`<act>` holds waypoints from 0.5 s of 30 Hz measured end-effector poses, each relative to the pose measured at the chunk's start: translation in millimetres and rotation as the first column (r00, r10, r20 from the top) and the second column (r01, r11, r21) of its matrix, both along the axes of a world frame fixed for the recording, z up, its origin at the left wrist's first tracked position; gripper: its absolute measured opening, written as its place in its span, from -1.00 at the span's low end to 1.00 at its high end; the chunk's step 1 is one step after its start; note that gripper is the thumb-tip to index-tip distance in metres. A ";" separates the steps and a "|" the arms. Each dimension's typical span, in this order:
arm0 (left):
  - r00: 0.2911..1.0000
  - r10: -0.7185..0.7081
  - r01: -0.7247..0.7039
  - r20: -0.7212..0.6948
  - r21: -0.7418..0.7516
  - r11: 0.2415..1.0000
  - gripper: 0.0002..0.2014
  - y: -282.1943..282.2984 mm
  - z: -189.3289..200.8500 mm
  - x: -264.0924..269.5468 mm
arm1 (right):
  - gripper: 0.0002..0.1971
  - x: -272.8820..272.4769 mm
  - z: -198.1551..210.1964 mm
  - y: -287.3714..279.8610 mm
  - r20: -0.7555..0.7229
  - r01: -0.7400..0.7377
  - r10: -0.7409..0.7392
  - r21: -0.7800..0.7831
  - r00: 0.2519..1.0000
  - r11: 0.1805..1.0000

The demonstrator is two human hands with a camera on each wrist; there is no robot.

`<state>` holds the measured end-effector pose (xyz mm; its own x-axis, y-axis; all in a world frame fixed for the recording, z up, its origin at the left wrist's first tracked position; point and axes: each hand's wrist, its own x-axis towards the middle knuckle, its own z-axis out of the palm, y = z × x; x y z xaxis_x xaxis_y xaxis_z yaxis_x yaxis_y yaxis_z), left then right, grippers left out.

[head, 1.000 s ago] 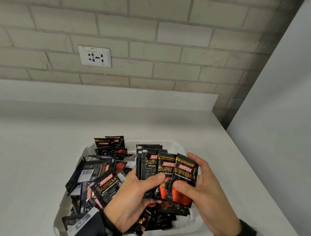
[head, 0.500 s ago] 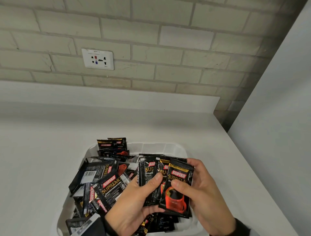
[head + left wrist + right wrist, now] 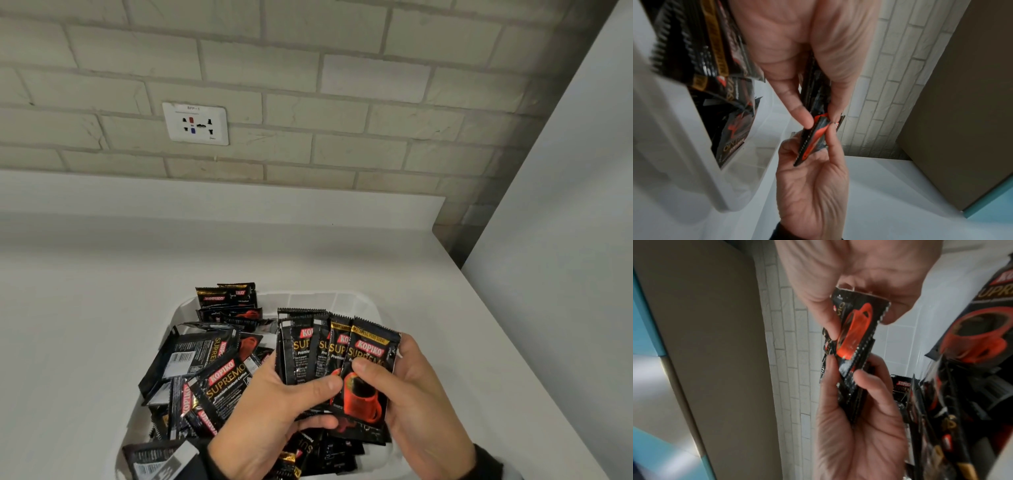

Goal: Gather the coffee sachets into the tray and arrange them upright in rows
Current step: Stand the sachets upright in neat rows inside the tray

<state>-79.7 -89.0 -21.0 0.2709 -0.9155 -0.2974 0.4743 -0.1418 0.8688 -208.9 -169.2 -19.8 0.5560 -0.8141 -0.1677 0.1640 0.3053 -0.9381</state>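
Note:
A white tray [image 3: 356,301] on the counter holds a loose heap of black coffee sachets [image 3: 212,377], lying flat and crossed. Above its right half, both hands hold a fanned stack of upright sachets [image 3: 308,346]. My left hand [image 3: 308,394] grips the stack from the left, thumb across its front. My right hand [image 3: 380,363] pinches the front sachet [image 3: 366,401], the one showing a red cup. In the left wrist view, the left hand [image 3: 818,116] and right hand [image 3: 818,141] meet on the stack's edge [image 3: 813,91]. In the right wrist view, the right hand [image 3: 859,318] pinches the same stack [image 3: 853,337].
The white counter [image 3: 102,308] runs to a brick wall with a socket [image 3: 195,123]. A grey panel [image 3: 565,240] stands at the right, past the counter's right edge. More sachets lean at the tray's far left corner [image 3: 226,296].
The front sachet has slid lower and closer over the others in the stack. Both hands keep their hold above the tray.

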 end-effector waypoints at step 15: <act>0.988 -0.074 0.079 0.134 -0.036 0.996 -0.51 2.7 0.4 6.0 | -0.56 -8.0 25.1 -15.1 -0.319 -0.198 0.036 -0.494 0.947 0.846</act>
<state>-73.6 -86.3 -20.6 0.2339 -0.9458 -0.2254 0.3437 -0.1365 0.9291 -217.0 -184.3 5.3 0.6458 -0.7582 0.0896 -0.1417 -0.2343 -0.9618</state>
